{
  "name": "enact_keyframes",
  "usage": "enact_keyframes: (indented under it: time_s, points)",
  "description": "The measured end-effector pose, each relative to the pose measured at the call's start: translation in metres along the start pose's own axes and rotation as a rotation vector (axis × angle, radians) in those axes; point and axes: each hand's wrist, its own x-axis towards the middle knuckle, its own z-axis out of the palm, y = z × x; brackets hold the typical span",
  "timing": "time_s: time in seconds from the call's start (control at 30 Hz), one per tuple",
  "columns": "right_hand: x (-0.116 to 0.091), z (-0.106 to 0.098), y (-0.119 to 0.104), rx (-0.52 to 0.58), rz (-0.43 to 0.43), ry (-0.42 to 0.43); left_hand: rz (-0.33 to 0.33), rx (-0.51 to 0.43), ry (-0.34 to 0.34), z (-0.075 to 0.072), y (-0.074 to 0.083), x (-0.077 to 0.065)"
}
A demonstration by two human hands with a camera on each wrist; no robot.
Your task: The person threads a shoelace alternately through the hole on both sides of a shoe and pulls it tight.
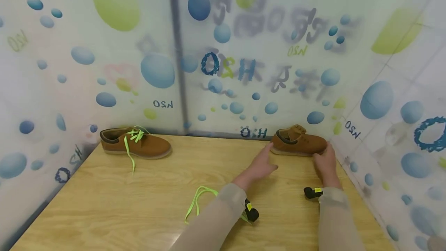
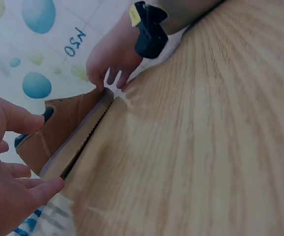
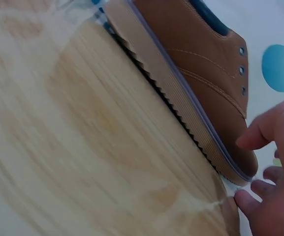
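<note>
Left hand: one, fingers extended and parted, at the heel of the brown shoe; the left wrist view alone shows its digits spread either side of the heel.

Right hand: one, at the toe of that shoe, fingers bent; the right wrist view shows one digit overlapping the toe, though whether it grips cannot be told.

Brown shoe: one, upright between both hands. Tongue seen in the head view only; ridged sole edge in the wrist views; eyelets with dark rims clearest in the right wrist view.

Head view only: laced shoe, with green laces, well to the left of the left hand; loose green lace, nearer the person than the left hand, partly behind the sleeve.

Wooden table: below both hands, all views.
</note>
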Motion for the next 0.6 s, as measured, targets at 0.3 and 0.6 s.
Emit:
enact_keyframes:
  time_s: [0.3,0.6]
  points:
    - [0.006,-0.014,-0.001,0.001,0.042,-0.107,0.049,0.055,-0.045,0.009,-0.009,0.028]
    - [0.013,-0.029,0.012,0.051,0.020,-0.240,0.050,0.055,-0.067,0.009,-0.009,0.039]
